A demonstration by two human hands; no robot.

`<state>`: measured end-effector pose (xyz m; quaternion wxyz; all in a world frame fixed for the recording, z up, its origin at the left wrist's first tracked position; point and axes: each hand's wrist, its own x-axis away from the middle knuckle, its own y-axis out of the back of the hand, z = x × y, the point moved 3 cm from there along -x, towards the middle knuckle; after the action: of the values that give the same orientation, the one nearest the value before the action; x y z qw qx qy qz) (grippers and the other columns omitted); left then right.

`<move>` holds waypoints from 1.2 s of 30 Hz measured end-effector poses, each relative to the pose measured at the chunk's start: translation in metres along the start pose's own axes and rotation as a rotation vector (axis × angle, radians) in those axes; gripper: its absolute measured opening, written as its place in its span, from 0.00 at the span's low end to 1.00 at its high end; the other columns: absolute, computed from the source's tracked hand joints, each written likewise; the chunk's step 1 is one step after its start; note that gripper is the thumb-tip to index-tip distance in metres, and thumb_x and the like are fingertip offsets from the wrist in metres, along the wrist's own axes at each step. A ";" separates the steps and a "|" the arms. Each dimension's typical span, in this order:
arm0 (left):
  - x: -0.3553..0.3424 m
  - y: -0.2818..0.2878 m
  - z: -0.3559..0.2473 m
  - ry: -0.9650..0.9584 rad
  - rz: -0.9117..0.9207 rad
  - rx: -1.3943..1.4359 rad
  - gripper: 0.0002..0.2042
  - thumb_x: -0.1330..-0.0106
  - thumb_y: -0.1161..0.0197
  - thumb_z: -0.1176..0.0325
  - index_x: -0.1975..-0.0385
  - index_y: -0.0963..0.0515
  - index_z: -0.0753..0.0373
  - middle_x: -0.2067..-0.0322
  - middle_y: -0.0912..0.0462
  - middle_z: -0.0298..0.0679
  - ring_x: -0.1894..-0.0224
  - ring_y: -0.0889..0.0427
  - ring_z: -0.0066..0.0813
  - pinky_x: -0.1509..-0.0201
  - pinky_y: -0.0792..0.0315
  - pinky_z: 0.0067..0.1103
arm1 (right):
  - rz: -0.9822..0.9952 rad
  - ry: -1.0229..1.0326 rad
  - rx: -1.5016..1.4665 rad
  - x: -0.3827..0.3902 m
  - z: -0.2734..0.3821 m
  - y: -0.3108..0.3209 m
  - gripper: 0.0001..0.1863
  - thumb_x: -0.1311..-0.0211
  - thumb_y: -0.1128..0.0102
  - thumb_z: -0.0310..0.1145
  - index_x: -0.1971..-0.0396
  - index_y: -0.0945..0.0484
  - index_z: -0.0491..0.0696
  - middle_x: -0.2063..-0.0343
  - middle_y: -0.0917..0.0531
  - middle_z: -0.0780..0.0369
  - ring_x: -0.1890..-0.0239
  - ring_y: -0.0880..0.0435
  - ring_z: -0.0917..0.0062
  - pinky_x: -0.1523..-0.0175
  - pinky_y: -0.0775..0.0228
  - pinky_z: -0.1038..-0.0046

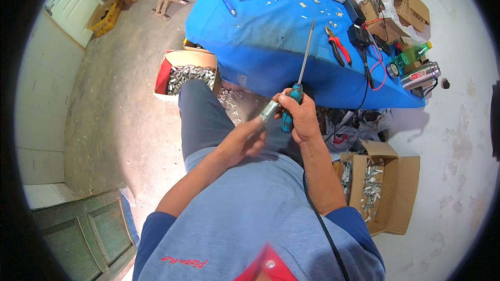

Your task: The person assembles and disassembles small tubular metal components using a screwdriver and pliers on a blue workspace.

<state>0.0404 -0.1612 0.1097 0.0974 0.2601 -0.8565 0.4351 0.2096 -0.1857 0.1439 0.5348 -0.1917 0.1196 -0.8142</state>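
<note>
Bright light, washed-out floor (pixel 151 161), soft shadow on the wall (pixel 453 140), slightly blurred left hand (pixel 242 143), fisheye-bent edges, black corners

Teal-handled screwdriver (pixel 297 91) in the right hand (pixel 303 116), slim piece (pixel 269 111) (silvery) in the left hand (pixel 242 140).

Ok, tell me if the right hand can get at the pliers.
Probably yes: the pliers lie uncovered on the table; nothing visible blocks the way, though the right hand grips the screwdriver and would likely need freeing first.
</note>
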 end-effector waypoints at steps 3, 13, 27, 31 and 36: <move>-0.002 0.002 0.002 -0.006 0.006 -0.026 0.23 0.31 0.49 0.42 0.70 0.29 0.60 0.80 0.30 0.32 0.83 0.39 0.18 0.80 0.45 0.16 | 0.018 -0.001 -0.027 -0.005 -0.006 0.005 0.12 0.40 0.35 0.34 0.63 0.24 0.44 0.66 0.17 0.60 0.66 0.19 0.78 0.64 0.24 0.74; -0.001 0.011 0.003 -0.109 -0.116 -0.128 0.22 0.30 0.47 0.44 0.70 0.30 0.60 0.82 0.33 0.31 0.84 0.41 0.16 0.82 0.47 0.16 | -0.051 -0.036 0.389 0.022 0.008 0.023 0.16 0.36 0.42 0.36 0.53 0.29 0.43 0.77 0.24 0.63 0.81 0.24 0.82 0.77 0.32 0.79; -0.003 0.014 0.006 -0.148 -0.117 -0.173 0.17 0.30 0.42 0.50 0.72 0.33 0.56 0.80 0.37 0.25 0.81 0.43 0.13 0.80 0.49 0.15 | -0.093 -0.041 0.250 0.069 0.000 0.037 0.26 0.36 0.41 0.35 0.42 0.34 0.41 0.72 0.24 0.64 0.78 0.25 0.84 0.78 0.35 0.82; -0.004 0.010 0.008 -0.177 -0.125 -0.223 0.17 0.29 0.42 0.50 0.70 0.32 0.59 0.81 0.38 0.26 0.83 0.44 0.13 0.81 0.47 0.14 | -0.160 -0.011 0.276 0.036 -0.011 0.022 0.20 0.37 0.36 0.38 0.51 0.27 0.44 0.76 0.25 0.67 0.81 0.27 0.86 0.80 0.38 0.83; -0.004 0.011 0.007 -0.267 -0.184 -0.582 0.18 0.30 0.42 0.51 0.70 0.30 0.60 0.81 0.34 0.25 0.81 0.39 0.12 0.80 0.45 0.15 | -0.164 -0.009 0.313 0.007 -0.012 -0.005 0.16 0.40 0.33 0.39 0.59 0.24 0.45 0.75 0.24 0.68 0.80 0.25 0.86 0.80 0.36 0.84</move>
<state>0.0387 -0.1599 0.0960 0.0932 0.3523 -0.9230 0.1236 0.1979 -0.1908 0.1363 0.4905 -0.1189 -0.0270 -0.8629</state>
